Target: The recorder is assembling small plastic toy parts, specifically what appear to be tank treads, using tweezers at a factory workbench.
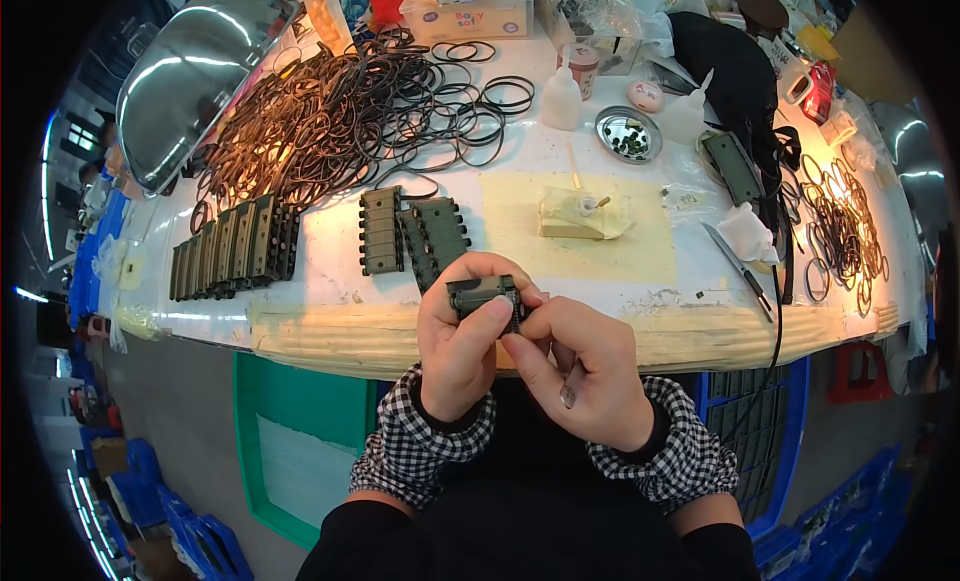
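The left hand (452, 356) is gripping a green block (474, 290) over the table's near edge (720, 337), the right hand (596, 366) is curling at its end, its pinch hidden from me, this piece seemingly unfinished, the green segments (381, 233) beyond showing no clear completion.

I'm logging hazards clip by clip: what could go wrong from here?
The green part could slip from the left hand, held near the table's front edge, and might fall. The black cable hangs over that edge beside a slim tool; a snag might drag the tool along. The open dish of small dark pieces could spill if bumped.
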`<state>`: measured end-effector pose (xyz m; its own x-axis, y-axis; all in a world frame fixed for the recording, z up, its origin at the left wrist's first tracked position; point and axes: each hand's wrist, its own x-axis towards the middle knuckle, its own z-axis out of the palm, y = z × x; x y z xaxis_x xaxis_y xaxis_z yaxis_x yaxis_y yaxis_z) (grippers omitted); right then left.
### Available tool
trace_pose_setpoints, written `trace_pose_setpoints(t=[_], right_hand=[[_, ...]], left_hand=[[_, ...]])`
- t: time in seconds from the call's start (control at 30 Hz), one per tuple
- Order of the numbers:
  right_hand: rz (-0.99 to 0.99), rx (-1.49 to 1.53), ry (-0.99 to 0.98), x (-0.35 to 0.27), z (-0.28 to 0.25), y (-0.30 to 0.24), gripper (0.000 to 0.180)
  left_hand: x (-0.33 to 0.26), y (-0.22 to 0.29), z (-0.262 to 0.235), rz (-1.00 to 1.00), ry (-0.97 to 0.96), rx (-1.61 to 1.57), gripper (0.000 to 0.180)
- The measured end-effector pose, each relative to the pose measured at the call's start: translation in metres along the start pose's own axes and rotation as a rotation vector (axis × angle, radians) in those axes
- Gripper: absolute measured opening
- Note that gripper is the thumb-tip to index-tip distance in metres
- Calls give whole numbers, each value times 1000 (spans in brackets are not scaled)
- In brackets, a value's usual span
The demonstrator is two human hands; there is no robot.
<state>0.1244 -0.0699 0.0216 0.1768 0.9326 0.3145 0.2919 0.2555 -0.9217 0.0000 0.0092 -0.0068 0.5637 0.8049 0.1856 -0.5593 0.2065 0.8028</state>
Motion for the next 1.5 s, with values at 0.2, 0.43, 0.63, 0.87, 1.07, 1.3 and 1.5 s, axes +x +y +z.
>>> trace_pose_setpoints(t=[0.2,0.43,0.63,0.87,1.07,1.3,1.5], right_hand=[[-39,-62,16,0,2,-1,14],[-94,-86,45,-1,3,1,15],[-70,-123,16,-5,5,1,19],[-153,-333,-125,-11,-11,-4,25],[-346,-362,-23,-13,-19,2,26],[-399,-458,-10,-17,-21,15,25],[-430,-448,-30,-7,-21,16,22]], left_hand=[[0,-3,3,22,14,-31,23],[1,-4,-1,-41,-16,-138,23],[2,-7,-1,-34,-3,-196,22],[8,-2,-10,-149,52,-342,22],[6,-4,-19,-185,98,-553,25],[6,-4,-20,-174,61,-569,24],[7,-1,-21,-180,41,-605,24]])
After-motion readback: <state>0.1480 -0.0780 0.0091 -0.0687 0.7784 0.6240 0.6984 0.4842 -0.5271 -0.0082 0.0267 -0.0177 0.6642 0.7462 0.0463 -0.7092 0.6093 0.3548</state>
